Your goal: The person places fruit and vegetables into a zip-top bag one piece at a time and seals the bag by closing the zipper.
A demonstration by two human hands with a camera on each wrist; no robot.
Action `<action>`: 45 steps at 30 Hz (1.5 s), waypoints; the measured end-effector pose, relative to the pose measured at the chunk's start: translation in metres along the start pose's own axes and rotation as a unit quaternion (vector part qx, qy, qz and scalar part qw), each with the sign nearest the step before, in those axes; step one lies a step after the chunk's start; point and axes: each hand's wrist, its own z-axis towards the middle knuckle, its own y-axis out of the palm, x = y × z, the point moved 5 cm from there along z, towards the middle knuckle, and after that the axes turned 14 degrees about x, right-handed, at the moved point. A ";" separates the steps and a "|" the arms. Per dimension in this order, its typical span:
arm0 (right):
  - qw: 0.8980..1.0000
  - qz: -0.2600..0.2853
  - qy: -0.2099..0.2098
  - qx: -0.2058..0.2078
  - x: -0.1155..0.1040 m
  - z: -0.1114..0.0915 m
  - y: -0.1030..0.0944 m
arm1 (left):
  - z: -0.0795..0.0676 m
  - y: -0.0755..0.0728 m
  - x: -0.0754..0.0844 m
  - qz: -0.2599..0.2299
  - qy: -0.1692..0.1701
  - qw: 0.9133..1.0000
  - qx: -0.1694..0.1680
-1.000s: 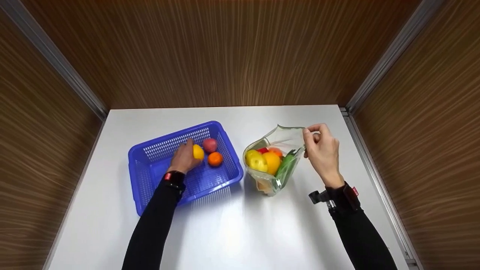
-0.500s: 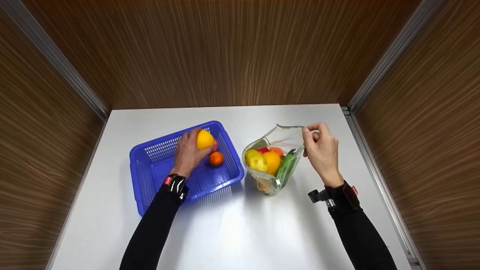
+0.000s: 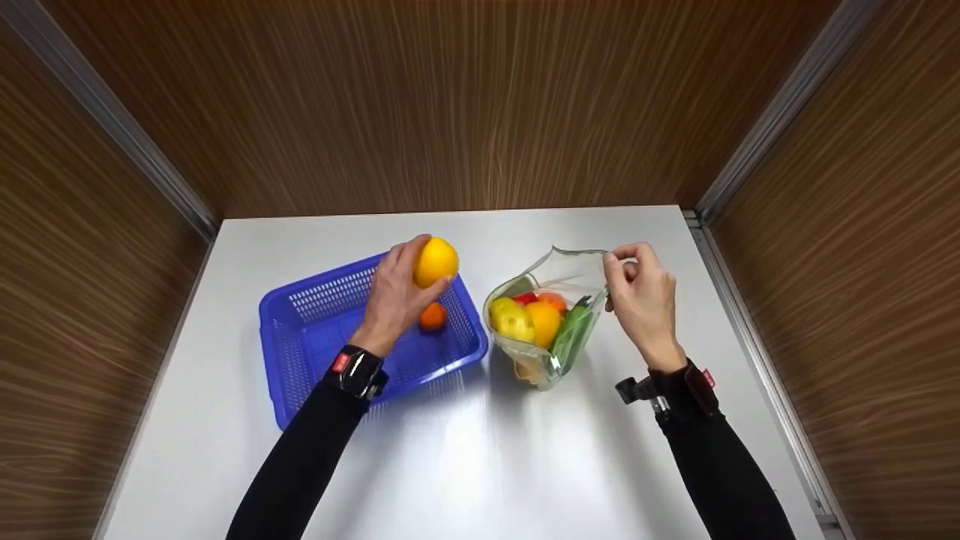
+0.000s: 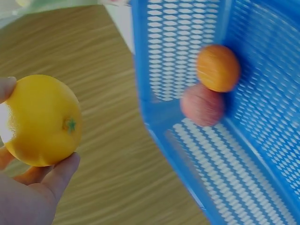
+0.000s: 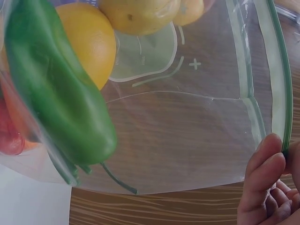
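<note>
- Blue basket (image 3: 300, 345) is my landmark, sits on the white table (image 3: 480, 465).
- Clear zip bag (image 3: 559, 281) stands just right of the basket, full of produce; my right hand (image 3: 637, 300) pinches its top rim, fingers curled tight.
- My left hand (image 3: 394, 296) grips a yellow lemon (image 3: 436, 261), raised over the basket's far right corner.
- Small orange (image 3: 432, 316) and reddish fruit (image 4: 202, 104) lie touching inside the basket.

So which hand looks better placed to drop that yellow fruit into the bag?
The left hand, probably: it already holds the yellow fruit above the blue basket, beside the bag. The right hand is pinching the bag's rim open.
</note>
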 end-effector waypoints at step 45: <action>1.000 -0.008 0.005 -0.006 0.000 -0.004 -0.001 | -0.040 0.026 0.162 -0.023 0.254 0.961 -0.110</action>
